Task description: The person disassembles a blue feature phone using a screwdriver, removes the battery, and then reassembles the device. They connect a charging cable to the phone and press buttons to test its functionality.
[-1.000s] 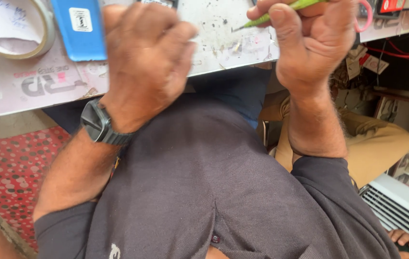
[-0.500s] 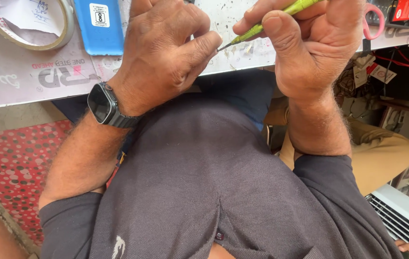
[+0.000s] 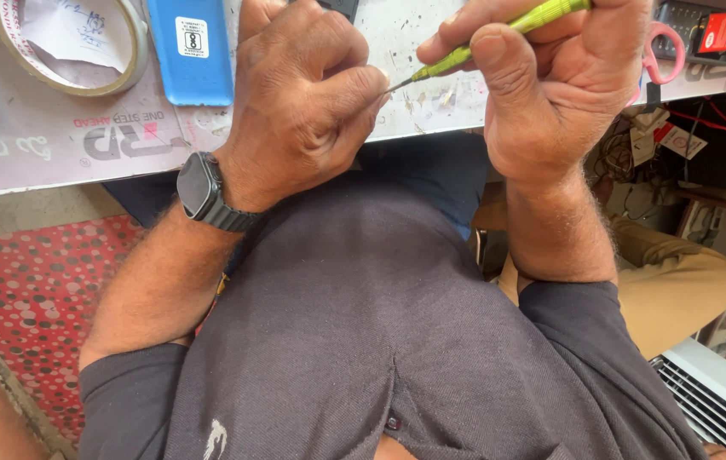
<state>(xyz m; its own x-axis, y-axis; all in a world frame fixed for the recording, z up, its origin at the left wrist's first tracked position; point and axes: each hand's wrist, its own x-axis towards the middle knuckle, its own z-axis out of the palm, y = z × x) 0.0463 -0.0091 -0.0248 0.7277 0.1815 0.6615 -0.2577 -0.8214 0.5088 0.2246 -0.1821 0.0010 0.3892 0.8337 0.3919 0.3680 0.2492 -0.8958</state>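
Screwdriver [image 3: 499, 36], slim and lime-green, held slantwise above the near edge of the white worktop [image 3: 65, 145]; gripped in the right hand [image 3: 563, 94], thumb and forefinger clamped together on the ribbed shaft, other fingers curled round the upper handle; thin metal tip pointed leftward and met the fingertips [image 3: 371, 85] of the left hand [image 3: 295, 111]; left hand's fingers bunched tight together, pinched round something too small or too hidden to tell; dark smartwatch [image 3: 203, 189] strapped to the left wrist; both hands raised over a dark grey shirt [image 3: 363, 341], well in front of the chest.

On the worktop, beyond the left hand: a blue rectangular case [image 3: 188, 47] with a small white label, lying flat; just beside it, farther left, a roll of tan tape [image 3: 69, 47] with crumpled paper inside its ring; a green-and-white sticker at the far left edge. Behind the right hand, pink scissor handles [image 3: 661, 51], partly hidden; near them a small red card [image 3: 725, 30] and a dark object with buttons. Below the worktop on the left, a red dotted mat [image 3: 31, 298]; on the right, tangled wires, tan cloth, and a white ribbed panel [image 3: 712, 400] at the lower corner.
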